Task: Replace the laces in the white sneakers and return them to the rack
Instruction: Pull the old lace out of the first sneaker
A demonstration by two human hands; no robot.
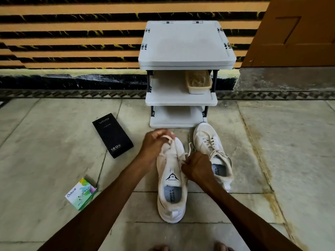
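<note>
Your left hand [156,144] and right hand [197,167] each pinch the lace [177,150] of the near sneaker [172,205]. The beige tub [198,88] on the rack [181,102] holds tangled cream laces [196,80].

Both shoes are white: the near sneaker [172,205] has a thin black stripe along its side and a black logo on the tongue, and the far sneaker [203,129] wears cream laces [208,140]. The rack [184,44] is pale grey, its basket [198,86] beige. The phone box [112,136] is black, the small carton [81,193] green and white. Orange and black stripes, veined yellow, cross the wall [72,33].
</note>
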